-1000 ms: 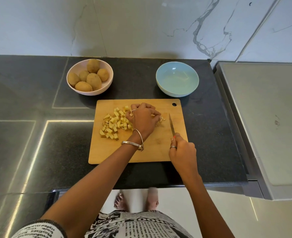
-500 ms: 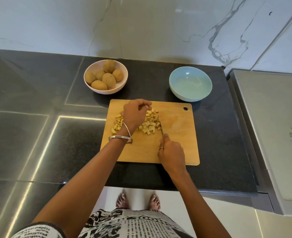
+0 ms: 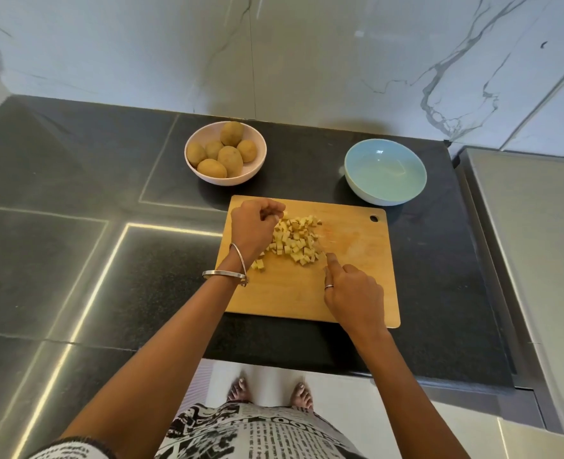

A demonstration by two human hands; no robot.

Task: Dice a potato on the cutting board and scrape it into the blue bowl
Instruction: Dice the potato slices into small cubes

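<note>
Two hands working the diced potato (image 3: 295, 238) on the cutting board (image 3: 357, 270).
I'm seeing the left hand (image 3: 252, 228) sitting curled at the pile's left edge, fingertips bunched; can't tell if they're pinching a piece. Right hand (image 3: 353, 293) is gripping the knife (image 3: 322, 248), blade blurred, tip just ahead of its fingers against the pile. Blue bowl (image 3: 385, 172) is sitting beyond the board, past the right fingers.

We wear a garment printed like newspaper (image 3: 257, 435), black type and headlines on white, with a dark-trimmed short sleeve (image 3: 75, 447) on the left arm. Two thin silver bangles (image 3: 231, 271) circle our left wrist. A slim silver ring (image 3: 329, 286) sits on a finger of our right hand (image 3: 355, 293). Our feet (image 3: 302, 395) are bare.
</note>
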